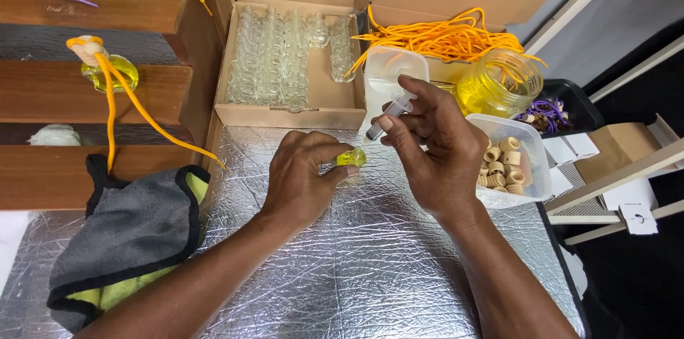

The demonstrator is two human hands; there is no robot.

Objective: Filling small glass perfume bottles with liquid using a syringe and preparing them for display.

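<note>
While the left hand (299,175) pinches one small yellow-filled bottle (351,158) over the foil-covered table (356,268), the right hand (434,146) grips one syringe (390,112), tip just at the bottle. Nearby: one cardboard box (288,107) of empty glass bottles, one jar (499,82) of yellow liquid, two plastic tubs.

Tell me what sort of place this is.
Probably a small craft workbench where little bottles are filled by hand. The left hand holds a small bottle of yellow liquid while the right hand aims a syringe at it; a cardboard box of empty glass bottles and orange cords sit behind.
</note>
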